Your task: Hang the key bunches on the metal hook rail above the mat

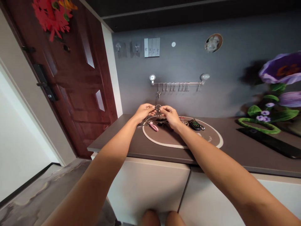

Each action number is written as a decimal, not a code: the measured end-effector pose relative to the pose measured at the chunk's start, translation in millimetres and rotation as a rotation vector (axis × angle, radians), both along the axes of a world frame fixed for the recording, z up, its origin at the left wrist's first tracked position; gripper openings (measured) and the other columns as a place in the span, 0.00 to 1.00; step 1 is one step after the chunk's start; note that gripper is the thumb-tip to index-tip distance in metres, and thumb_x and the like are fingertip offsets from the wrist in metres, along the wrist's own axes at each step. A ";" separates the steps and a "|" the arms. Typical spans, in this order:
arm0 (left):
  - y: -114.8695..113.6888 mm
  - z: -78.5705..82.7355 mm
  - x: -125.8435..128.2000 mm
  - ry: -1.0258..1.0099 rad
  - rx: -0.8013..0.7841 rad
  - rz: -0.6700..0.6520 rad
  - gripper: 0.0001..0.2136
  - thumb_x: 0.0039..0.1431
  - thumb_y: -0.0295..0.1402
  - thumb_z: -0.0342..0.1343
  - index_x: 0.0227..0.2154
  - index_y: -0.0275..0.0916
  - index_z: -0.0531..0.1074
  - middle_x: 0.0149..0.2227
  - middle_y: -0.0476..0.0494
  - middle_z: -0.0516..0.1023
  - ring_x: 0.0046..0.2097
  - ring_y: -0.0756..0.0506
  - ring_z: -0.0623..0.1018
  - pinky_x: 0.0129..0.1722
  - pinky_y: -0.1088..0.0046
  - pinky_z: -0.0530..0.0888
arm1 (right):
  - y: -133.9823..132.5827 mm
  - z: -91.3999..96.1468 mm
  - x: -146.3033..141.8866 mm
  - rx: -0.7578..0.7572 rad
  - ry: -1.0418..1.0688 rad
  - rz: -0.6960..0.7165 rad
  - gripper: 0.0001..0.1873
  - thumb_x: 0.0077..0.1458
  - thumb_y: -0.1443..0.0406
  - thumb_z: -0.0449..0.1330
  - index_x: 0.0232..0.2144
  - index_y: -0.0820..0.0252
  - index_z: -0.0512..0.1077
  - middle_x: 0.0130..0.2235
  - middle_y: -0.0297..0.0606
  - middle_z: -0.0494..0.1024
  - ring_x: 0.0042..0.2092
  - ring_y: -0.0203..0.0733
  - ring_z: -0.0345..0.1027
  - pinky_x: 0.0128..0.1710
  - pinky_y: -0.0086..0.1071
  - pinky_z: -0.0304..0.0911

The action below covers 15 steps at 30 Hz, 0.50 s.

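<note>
Between my two hands is a metal key ring (158, 107), raised above the counter mat. My left hand (146, 112) pinches its left side, and my right hand (169, 115) pinches the right side. Just above hangs a small clasp (159, 96) from the leftmost part of the hook rail (177, 83); whether it joins the ring I cannot tell. Below my hands a pink strap (154, 126) lies on the mat (164, 142). Dark items under my right hand are partly hidden. Right of that hand lies a dark key fob (195, 125) with other keys.
The grey counter (136, 146) runs along the wall above white cabinet doors (152, 182). On the right stand purple craft flowers (279, 72) and a long black object (270, 142). A dark red door (77, 81) is at left, and a dark shelf (188, 15) overhangs the top.
</note>
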<state>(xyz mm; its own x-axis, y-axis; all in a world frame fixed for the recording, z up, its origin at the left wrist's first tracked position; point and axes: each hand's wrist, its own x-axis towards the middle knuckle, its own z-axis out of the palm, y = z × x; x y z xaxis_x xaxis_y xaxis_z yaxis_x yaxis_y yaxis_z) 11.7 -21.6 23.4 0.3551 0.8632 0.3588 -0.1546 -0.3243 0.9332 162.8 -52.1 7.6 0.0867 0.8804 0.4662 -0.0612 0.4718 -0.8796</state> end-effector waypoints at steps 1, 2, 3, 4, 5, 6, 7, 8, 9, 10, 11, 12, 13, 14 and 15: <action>1.2 -1.6 0.1 0.009 0.022 0.005 0.07 0.51 0.32 0.56 0.29 0.31 0.69 0.26 0.47 0.73 0.27 0.55 0.73 0.32 0.77 0.71 | 0.2 0.6 1.0 0.002 0.009 0.005 0.13 0.38 0.58 0.62 0.26 0.60 0.69 0.27 0.31 0.70 0.28 0.31 0.60 0.33 0.29 0.59; 2.6 -3.5 0.2 0.023 0.054 0.013 0.08 0.50 0.32 0.57 0.29 0.31 0.69 0.26 0.47 0.74 0.28 0.54 0.73 0.33 0.76 0.70 | 0.5 1.1 2.0 0.008 0.017 0.009 0.13 0.38 0.58 0.63 0.26 0.60 0.69 0.27 0.31 0.70 0.29 0.31 0.61 0.34 0.29 0.59; 4.0 -5.4 0.3 0.041 0.090 0.019 0.09 0.49 0.33 0.57 0.29 0.32 0.69 0.27 0.47 0.74 0.28 0.54 0.72 0.34 0.75 0.70 | 0.9 1.6 2.8 0.014 0.024 0.013 0.13 0.38 0.58 0.63 0.26 0.60 0.69 0.28 0.31 0.70 0.30 0.31 0.61 0.35 0.29 0.59; 5.4 -7.3 0.3 0.063 0.126 0.020 0.09 0.49 0.34 0.58 0.29 0.32 0.70 0.27 0.47 0.74 0.28 0.53 0.72 0.34 0.75 0.70 | 1.3 2.0 3.6 0.022 0.030 0.016 0.13 0.38 0.58 0.63 0.26 0.60 0.69 0.28 0.31 0.70 0.31 0.31 0.62 0.36 0.29 0.59; 6.5 -8.9 0.2 0.088 0.155 0.017 0.10 0.48 0.35 0.58 0.29 0.32 0.70 0.27 0.47 0.74 0.29 0.53 0.72 0.34 0.75 0.69 | 1.6 2.3 4.2 0.030 0.034 0.021 0.13 0.38 0.57 0.63 0.26 0.60 0.69 0.29 0.31 0.70 0.31 0.31 0.62 0.37 0.29 0.59; 7.2 -10.1 0.1 0.114 0.176 0.010 0.11 0.48 0.36 0.58 0.30 0.32 0.71 0.28 0.47 0.74 0.29 0.53 0.72 0.34 0.74 0.69 | 1.9 2.5 4.9 0.034 0.037 0.029 0.14 0.38 0.57 0.63 0.26 0.59 0.69 0.29 0.31 0.71 0.32 0.31 0.63 0.37 0.29 0.59; 7.4 -10.7 0.0 0.138 0.187 0.004 0.11 0.48 0.37 0.58 0.30 0.33 0.71 0.28 0.47 0.74 0.29 0.52 0.72 0.34 0.74 0.69 | 2.1 2.6 5.5 0.035 0.038 0.041 0.14 0.38 0.57 0.63 0.26 0.59 0.69 0.29 0.31 0.71 0.32 0.31 0.63 0.37 0.28 0.59; 7.1 -10.9 -0.1 0.157 0.194 0.002 0.12 0.48 0.37 0.58 0.31 0.33 0.71 0.28 0.46 0.74 0.29 0.52 0.72 0.34 0.74 0.69 | 2.3 2.7 6.1 0.034 0.036 0.054 0.14 0.39 0.56 0.63 0.27 0.59 0.69 0.30 0.31 0.71 0.33 0.31 0.63 0.37 0.28 0.59; 6.3 -10.6 -0.2 0.175 0.200 0.008 0.12 0.48 0.38 0.57 0.31 0.33 0.71 0.28 0.46 0.74 0.29 0.52 0.72 0.34 0.73 0.69 | 2.4 2.6 6.7 0.033 0.032 0.066 0.14 0.39 0.56 0.62 0.27 0.59 0.68 0.30 0.31 0.71 0.33 0.31 0.63 0.37 0.29 0.60; 5.1 -9.9 -0.2 0.188 0.208 0.024 0.13 0.48 0.39 0.57 0.31 0.33 0.71 0.28 0.46 0.74 0.29 0.51 0.72 0.34 0.73 0.68 | 2.5 2.6 7.3 0.032 0.028 0.074 0.15 0.40 0.55 0.61 0.27 0.59 0.68 0.30 0.31 0.71 0.32 0.31 0.64 0.36 0.29 0.60; 3.9 -9.1 -0.1 0.195 0.218 0.043 0.13 0.48 0.39 0.57 0.32 0.33 0.72 0.29 0.46 0.74 0.30 0.51 0.72 0.34 0.74 0.68 | 2.6 2.6 7.9 0.032 0.024 0.077 0.15 0.41 0.55 0.61 0.28 0.59 0.67 0.30 0.32 0.71 0.32 0.31 0.64 0.36 0.29 0.60; 2.7 -8.4 0.1 0.197 0.226 0.058 0.13 0.48 0.39 0.57 0.31 0.33 0.72 0.29 0.46 0.74 0.30 0.51 0.72 0.35 0.74 0.68 | 2.8 2.6 8.5 0.034 0.023 0.074 0.15 0.41 0.55 0.61 0.28 0.59 0.67 0.30 0.32 0.71 0.32 0.31 0.64 0.36 0.29 0.60; 2.0 -7.9 0.3 0.194 0.229 0.067 0.14 0.48 0.40 0.56 0.31 0.33 0.72 0.29 0.46 0.74 0.30 0.51 0.72 0.35 0.74 0.68 | 3.0 2.8 9.0 0.038 0.025 0.068 0.15 0.41 0.55 0.60 0.28 0.59 0.67 0.31 0.32 0.71 0.33 0.32 0.64 0.36 0.29 0.60; 1.7 -7.7 0.7 0.187 0.227 0.071 0.14 0.48 0.40 0.56 0.31 0.33 0.72 0.30 0.46 0.75 0.31 0.51 0.72 0.35 0.74 0.68 | 3.2 3.2 9.6 0.042 0.032 0.061 0.15 0.41 0.55 0.60 0.28 0.59 0.66 0.31 0.32 0.71 0.33 0.32 0.64 0.36 0.29 0.60; 1.9 -7.8 1.2 0.180 0.223 0.073 0.13 0.48 0.40 0.56 0.31 0.33 0.72 0.30 0.45 0.75 0.31 0.51 0.72 0.35 0.74 0.68 | 3.3 3.7 10.1 0.046 0.045 0.056 0.15 0.41 0.55 0.61 0.28 0.59 0.66 0.31 0.32 0.71 0.33 0.32 0.65 0.36 0.29 0.60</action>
<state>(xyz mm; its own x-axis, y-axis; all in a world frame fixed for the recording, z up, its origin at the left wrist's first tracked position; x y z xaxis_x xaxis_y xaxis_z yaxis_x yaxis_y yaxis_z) 12.8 -19.7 15.6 0.3696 0.7959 0.4795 0.0380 -0.5286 0.8480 172.9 -48.8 11.3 0.0595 0.8623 0.5029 -0.1274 0.5062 -0.8529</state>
